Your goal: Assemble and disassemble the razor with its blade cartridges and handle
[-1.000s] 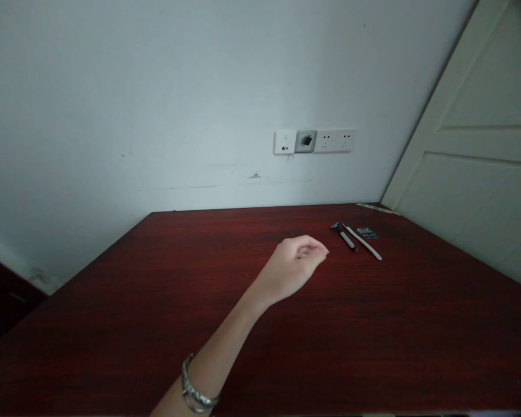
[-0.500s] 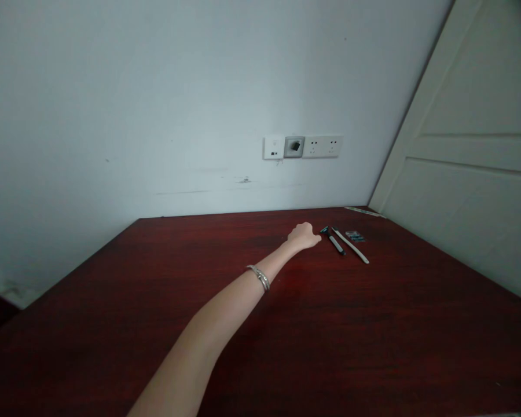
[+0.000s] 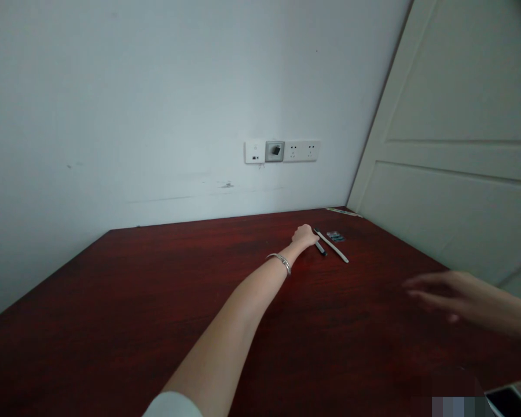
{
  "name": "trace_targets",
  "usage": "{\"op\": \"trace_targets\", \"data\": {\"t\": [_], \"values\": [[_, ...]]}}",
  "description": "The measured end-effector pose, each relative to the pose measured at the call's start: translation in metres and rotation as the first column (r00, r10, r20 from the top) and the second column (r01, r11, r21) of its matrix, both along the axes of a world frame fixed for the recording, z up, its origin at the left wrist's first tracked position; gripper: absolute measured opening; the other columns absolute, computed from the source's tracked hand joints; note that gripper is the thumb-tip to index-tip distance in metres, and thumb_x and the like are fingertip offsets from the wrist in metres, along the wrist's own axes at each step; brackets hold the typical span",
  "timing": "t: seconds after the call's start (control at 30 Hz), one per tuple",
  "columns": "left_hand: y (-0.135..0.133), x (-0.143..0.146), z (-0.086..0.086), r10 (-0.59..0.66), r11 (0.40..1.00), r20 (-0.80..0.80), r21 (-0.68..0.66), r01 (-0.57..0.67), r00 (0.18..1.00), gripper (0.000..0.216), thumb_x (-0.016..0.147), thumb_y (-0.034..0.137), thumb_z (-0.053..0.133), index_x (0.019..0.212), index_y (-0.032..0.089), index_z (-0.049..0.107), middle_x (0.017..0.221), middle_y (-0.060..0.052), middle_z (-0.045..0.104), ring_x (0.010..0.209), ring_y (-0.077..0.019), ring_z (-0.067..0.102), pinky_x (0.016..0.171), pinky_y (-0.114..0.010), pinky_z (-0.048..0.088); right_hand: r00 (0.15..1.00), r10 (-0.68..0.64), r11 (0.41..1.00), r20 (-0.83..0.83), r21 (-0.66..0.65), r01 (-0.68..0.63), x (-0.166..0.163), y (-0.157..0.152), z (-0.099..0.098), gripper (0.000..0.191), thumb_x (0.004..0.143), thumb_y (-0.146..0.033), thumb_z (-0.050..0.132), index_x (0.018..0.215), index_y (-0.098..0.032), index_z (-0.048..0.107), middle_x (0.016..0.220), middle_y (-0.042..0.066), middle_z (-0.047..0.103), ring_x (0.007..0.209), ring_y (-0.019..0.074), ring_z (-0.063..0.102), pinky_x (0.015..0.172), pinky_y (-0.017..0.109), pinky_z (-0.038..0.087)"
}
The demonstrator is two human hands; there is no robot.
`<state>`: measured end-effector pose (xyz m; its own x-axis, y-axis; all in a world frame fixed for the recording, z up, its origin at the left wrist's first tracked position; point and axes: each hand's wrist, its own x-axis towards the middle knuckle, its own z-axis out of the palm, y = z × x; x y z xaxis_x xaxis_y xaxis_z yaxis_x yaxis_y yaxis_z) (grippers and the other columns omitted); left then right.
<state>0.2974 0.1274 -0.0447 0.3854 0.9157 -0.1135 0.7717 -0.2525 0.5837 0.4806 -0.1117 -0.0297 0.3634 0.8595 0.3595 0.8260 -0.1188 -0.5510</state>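
Note:
My left arm stretches far across the dark red table [image 3: 156, 301]. My left hand [image 3: 304, 236] rests at the far side with its fingers curled over the head of a black razor [image 3: 320, 249], whose handle sticks out to the right of the hand. A silver bracelet [image 3: 280, 262] sits on that wrist. Right beside the razor lies a thin white stick [image 3: 335, 250], and behind it a small blue packet [image 3: 336, 236]. My right hand [image 3: 443, 292] hovers low over the table at the right, blurred, fingers stretched out, holding nothing.
A white wall with a row of sockets [image 3: 282, 151] rises behind the table. A pale door [image 3: 460, 145] stands along the right side. A pale strip [image 3: 344, 212] lies in the back corner. A dark flat device [image 3: 509, 401] shows at the bottom right edge.
My left hand reached forward and to the right until it closed over the razor's head. My right hand has come into view from the right. The view has shifted rightward.

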Motion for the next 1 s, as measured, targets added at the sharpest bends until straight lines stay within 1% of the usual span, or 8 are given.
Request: {"op": "trace_targets", "data": {"t": [0.03, 0.07, 0.1, 0.2, 0.33, 0.53, 0.73, 1.0], "values": [[0.001, 0.003, 0.0, 0.013, 1.0, -0.005, 0.006, -0.013, 1.0, 0.032, 0.079, 0.034, 0.058, 0.101, 0.011, 0.061, 0.091, -0.014, 0.069, 0.085, -0.0206, 0.066, 0.071, -0.026, 0.051, 0.987, 0.156, 0.954, -0.031, -0.253, -0.159, 0.0, 0.024, 0.004, 0.019, 0.077, -0.022, 0.057, 0.083, -0.013, 0.073, 0.079, 0.01, 0.07, 0.059, 0.0125, 0.062, 0.047, 0.021, 0.04], [0.002, 0.006, 0.0, 0.024, 1.0, -0.01, 0.012, -0.024, 1.0, 0.034, 0.079, 0.035, 0.058, 0.104, 0.012, 0.06, 0.097, -0.015, 0.068, 0.092, -0.0221, 0.064, 0.073, -0.027, 0.05, 0.969, 0.248, 0.925, -0.003, -0.298, -0.238, -0.001, 0.048, 0.006, 0.028, 0.08, -0.022, 0.05, 0.092, -0.009, 0.072, 0.087, 0.011, 0.07, 0.065, 0.0134, 0.064, 0.05, 0.021, 0.041], [0.003, 0.009, -0.001, 0.034, 0.999, -0.015, 0.015, -0.034, 0.999, 0.036, 0.078, 0.035, 0.058, 0.106, 0.013, 0.059, 0.103, -0.016, 0.066, 0.097, -0.0235, 0.062, 0.075, -0.028, 0.05, 0.955, 0.288, 0.922, 0.067, -0.291, -0.257, -0.003, 0.071, 0.006, 0.034, 0.083, -0.021, 0.044, 0.099, -0.006, 0.069, 0.097, 0.013, 0.069, 0.074, 0.0146, 0.065, 0.056, 0.02, 0.042], [0.005, 0.016, -0.002, 0.062, 0.998, -0.038, 0.013, -0.061, 0.997, 0.041, 0.077, 0.037, 0.059, 0.111, 0.013, 0.058, 0.116, -0.018, 0.06, 0.106, -0.0269, 0.058, 0.079, -0.031, 0.048, 0.939, 0.252, 0.922, 0.233, -0.354, -0.159, -0.01, 0.127, -0.001, 0.03, 0.079, -0.021, 0.052, 0.096, -0.004, 0.07, 0.095, 0.015, 0.07, 0.069, 0.018, 0.065, 0.062, 0.023, 0.043], [0.009, 0.025, -0.007, 0.091, 0.996, -0.072, -0.001, -0.091, 0.993, 0.043, 0.079, 0.039, 0.055, 0.112, 0.013, 0.059, 0.117, -0.02, 0.059, 0.108, -0.0279, 0.057, 0.082, -0.034, 0.047, 0.942, 0.255, 0.902, 0.218, -0.405, -0.151, -0.013, 0.165, -0.018, 0.033, 0.083, -0.031, 0.05, 0.092, -0.007, 0.071, 0.076, 0.012, 0.07, 0.061, 0.0183, 0.064, 0.059, 0.024, 0.042], [0.019, 0.034, -0.018, 0.109, 0.994, -0.087, -0.007, -0.11, 0.99, 0.041, 0.081, 0.038, 0.051, 0.112, 0.014, 0.061, 0.116, -0.019, 0.06, 0.109, -0.0269, 0.056, 0.085, -0.033, 0.045, 0.961, 0.224, 0.882, 0.162, -0.454, -0.129, -0.014, 0.185, -0.032, 0.03, 0.079, -0.035, 0.054, 0.081, -0.012, 0.072, 0.065, 0.009, 0.068, 0.063, 0.0185, 0.064, 0.056, 0.022, 0.041], [0.023, 0.041, -0.022, 0.124, 0.992, -0.072, -0.023, -0.126, 0.99, 0.038, 0.082, 0.032, 0.05, 0.112, 0.013, 0.062, 0.115, -0.021, 0.06, 0.107, -0.0279, 0.057, 0.084, -0.035, 0.046, 0.958, 0.205, 0.898, 0.2, -0.427, -0.103, -0.015, 0.192, -0.043, 0.023, 0.077, -0.028, 0.056, 0.079, -0.012, 0.072, 0.076, 0.011, 0.07, 0.075, 0.0205, 0.065, 0.062, 0.022, 0.041], [0.022, 0.034, -0.019, 0.123, 0.991, -0.022, -0.058, -0.124, 0.992, 0.044, 0.075, 0.038, 0.059, 0.11, 0.011, 0.061, 0.108, -0.02, 0.064, 0.099, -0.0263, 0.062, 0.073, -0.028, 0.05, 0.964, 0.161, 0.916, 0.212, -0.397, -0.066, -0.019, 0.192, -0.047, 0.022, 0.075, -0.025, 0.056, 0.082, -0.011, 0.072, 0.079, 0.011, 0.07, 0.078, 0.021, 0.064, 0.065, 0.023, 0.042]]}}
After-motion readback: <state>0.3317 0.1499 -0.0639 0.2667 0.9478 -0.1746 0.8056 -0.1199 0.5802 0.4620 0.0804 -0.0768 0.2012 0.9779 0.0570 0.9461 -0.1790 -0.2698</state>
